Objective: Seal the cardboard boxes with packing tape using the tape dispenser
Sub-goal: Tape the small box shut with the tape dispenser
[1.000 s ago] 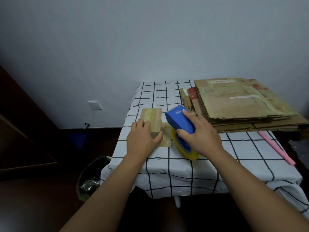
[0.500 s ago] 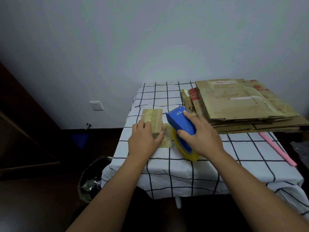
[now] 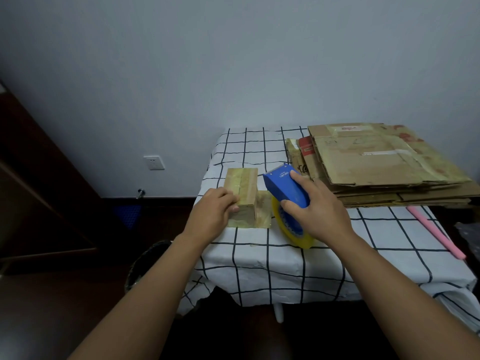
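Observation:
A small cardboard box (image 3: 242, 189) stands near the left edge of the checked table (image 3: 285, 258), with a strip of tape running down its top. My left hand (image 3: 211, 213) holds the box's near left side, fingers curled onto it. My right hand (image 3: 315, 206) grips the blue tape dispenser (image 3: 284, 188) just right of the box, forefinger stretched along its top. The yellow tape roll (image 3: 293, 229) in the dispenser touches the tablecloth. A flat taped flap (image 3: 263, 209) lies between box and dispenser.
A stack of flattened cardboard boxes (image 3: 376, 162) fills the table's back right. A pink stick (image 3: 436, 232) lies at the right edge. A dark waste bin (image 3: 145, 266) stands on the floor left of the table, below a wall socket (image 3: 154, 162).
My left hand has slid from the top of the box to its left side, uncovering more of the top. The dispenser has shifted slightly right, away from the box.

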Tool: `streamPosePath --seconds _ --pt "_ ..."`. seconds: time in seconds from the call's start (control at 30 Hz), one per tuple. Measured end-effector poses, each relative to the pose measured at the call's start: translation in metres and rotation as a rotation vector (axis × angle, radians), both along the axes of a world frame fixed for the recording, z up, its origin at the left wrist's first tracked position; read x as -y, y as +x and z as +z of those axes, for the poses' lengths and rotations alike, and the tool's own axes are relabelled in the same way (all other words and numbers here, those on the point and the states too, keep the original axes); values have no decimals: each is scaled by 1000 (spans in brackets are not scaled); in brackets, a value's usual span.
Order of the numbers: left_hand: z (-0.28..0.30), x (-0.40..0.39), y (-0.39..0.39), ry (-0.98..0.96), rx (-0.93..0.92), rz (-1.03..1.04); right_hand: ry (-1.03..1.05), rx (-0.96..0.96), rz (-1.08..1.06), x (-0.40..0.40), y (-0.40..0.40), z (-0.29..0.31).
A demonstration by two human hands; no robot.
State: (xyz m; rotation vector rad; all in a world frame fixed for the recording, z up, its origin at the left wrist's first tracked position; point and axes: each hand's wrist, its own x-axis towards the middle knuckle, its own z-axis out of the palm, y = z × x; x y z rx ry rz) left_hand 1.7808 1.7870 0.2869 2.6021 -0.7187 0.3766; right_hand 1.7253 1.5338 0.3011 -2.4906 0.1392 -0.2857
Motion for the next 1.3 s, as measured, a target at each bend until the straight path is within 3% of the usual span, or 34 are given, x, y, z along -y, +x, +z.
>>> streamPosePath --seconds 0.43,0.63,0.77,0.83,0.93,1.13,1.3 --pt "19 -28 25 294 -41 -255 7 1 -1 1 -1 0" --pt "18 -20 24 323 20 -210 7 4 0 0 1 0" --pt "18 -13 17 416 -33 -145 -6 2 -1 0 1 -1" --pt "11 1 6 304 -120 -35 -8 -4 -2 0 2 0" --pt "0 28 -2 -10 -222 190 0 -8 -3 -1 1 0" --pt "-2 48 0 -199 -122 363 19 -73 17 1 1 6" --pt "21 19 -1 -626 -79 486 36 -104 42 5 2 10"
